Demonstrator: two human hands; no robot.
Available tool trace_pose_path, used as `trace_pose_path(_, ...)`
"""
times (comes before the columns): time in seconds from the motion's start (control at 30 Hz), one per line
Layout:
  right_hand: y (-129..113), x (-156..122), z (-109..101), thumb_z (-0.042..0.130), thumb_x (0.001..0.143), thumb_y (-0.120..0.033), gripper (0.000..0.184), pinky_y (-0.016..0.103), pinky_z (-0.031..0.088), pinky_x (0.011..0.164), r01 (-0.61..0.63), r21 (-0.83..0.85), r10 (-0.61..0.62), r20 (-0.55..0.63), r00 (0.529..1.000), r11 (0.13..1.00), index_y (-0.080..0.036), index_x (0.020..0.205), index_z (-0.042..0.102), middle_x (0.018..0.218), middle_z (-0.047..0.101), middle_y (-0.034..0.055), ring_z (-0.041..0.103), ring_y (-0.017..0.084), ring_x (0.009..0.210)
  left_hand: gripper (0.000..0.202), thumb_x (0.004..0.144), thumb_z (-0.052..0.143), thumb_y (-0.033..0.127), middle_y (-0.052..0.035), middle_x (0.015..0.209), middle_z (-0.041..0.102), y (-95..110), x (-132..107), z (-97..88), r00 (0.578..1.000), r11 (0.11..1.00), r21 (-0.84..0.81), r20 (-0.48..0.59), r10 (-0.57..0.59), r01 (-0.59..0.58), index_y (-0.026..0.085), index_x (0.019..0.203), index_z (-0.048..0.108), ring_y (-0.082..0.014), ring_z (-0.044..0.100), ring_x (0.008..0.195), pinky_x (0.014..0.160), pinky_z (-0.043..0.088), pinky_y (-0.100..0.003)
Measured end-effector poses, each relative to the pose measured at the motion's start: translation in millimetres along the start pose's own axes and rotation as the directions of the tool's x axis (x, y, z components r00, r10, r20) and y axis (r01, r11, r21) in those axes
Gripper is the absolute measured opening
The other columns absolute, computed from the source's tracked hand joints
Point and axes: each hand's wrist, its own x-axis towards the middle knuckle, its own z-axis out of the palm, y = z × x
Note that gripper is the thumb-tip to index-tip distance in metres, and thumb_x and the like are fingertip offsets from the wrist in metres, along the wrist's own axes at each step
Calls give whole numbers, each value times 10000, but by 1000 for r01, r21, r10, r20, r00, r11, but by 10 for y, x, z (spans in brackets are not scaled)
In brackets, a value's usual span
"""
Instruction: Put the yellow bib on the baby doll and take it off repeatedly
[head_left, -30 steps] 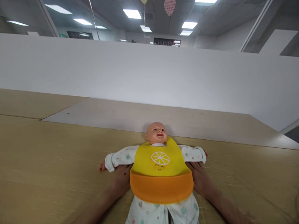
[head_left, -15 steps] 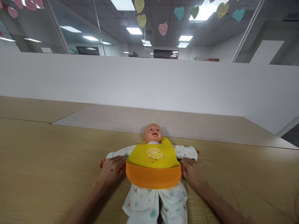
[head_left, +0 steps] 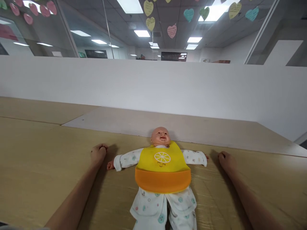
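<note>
A baby doll (head_left: pixel 160 136) lies on its back with arms stretched out, dressed in white patterned clothes (head_left: pixel 150 204). Over its chest lies a yellow bib (head_left: pixel 157 151) with a lemon-slice print and a smiling face; its orange catch pocket (head_left: pixel 163 181) spans the belly. My left hand (head_left: pixel 98 154) is closed in a loose fist, apart from the doll's sleeve, on the left. To the right, my right hand (head_left: pixel 226 162) is likewise curled shut, clear of the doll's other sleeve. Neither hand shows anything in it.
The doll rests on a tan-covered table (head_left: pixel 48 166), with a paler board strip (head_left: pixel 203 127) behind its head. A white wall (head_left: pixel 153 86) stands beyond, topped by glass with heart-shaped paper notes (head_left: pixel 172 31).
Both hands have let go of the bib's sides and moved outward, away from the doll. Its left-side sleeve is now uncovered. The camera view has shifted slightly.
</note>
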Motion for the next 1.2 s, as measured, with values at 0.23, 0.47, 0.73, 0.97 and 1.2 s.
trace_pose_path(0.23, -152, -31, -9, 399, 832, -240, 202, 269, 310, 575, 38, -238, -15, 98, 995, 971, -179, 738, 566, 797, 655, 118, 533, 188, 632, 174, 651, 426, 175, -23, 626, 615, 40, -29, 88, 971, 981, 135, 217, 105, -136, 189, 626, 597, -183, 564, 642, 584, 378, -257)
trace_pose_path(0.47, -158, -62, -18, 393, 857, -233, 231, 257, 307, 576, 55, -283, -26, 104, 994, 957, -157, 805, 605, 848, 673, 116, 541, 182, 662, 194, 651, 396, 152, -23, 615, 614, 19, -15, 101, 962, 963, 212, 246, 115, -169, 203, 548, 552, -186, 567, 655, 593, 378, -256)
trace_pose_path(0.73, -289, -110, -108, 393, 858, -203, 226, 242, 325, 589, 22, -232, 10, 135, 991, 972, -159, 772, 598, 833, 672, 109, 564, 179, 694, 222, 686, 382, 167, -16, 617, 625, 64, -65, 108, 959, 963, 225, 270, 83, -147, 216, 561, 558, -179, 575, 634, 573, 379, -252)
trace_pose_path(0.97, -247, -103, -82, 399, 820, -214, 235, 241, 306, 568, 33, -182, -16, 94, 995, 983, -147, 729, 606, 771, 662, 99, 511, 155, 624, 224, 681, 389, 171, -23, 641, 650, 143, -117, 79, 963, 958, 243, 254, 87, -151, 208, 582, 587, -185, 599, 668, 605, 398, -255)
trace_pose_path(1.2, -242, -96, -79, 390, 828, -212, 233, 250, 328, 597, 36, -195, -14, 110, 994, 980, -147, 763, 604, 812, 670, 107, 534, 169, 663, 220, 685, 391, 182, -26, 651, 658, 86, -87, 104, 962, 956, 238, 249, 109, -170, 210, 587, 586, -188, 599, 662, 609, 404, -263)
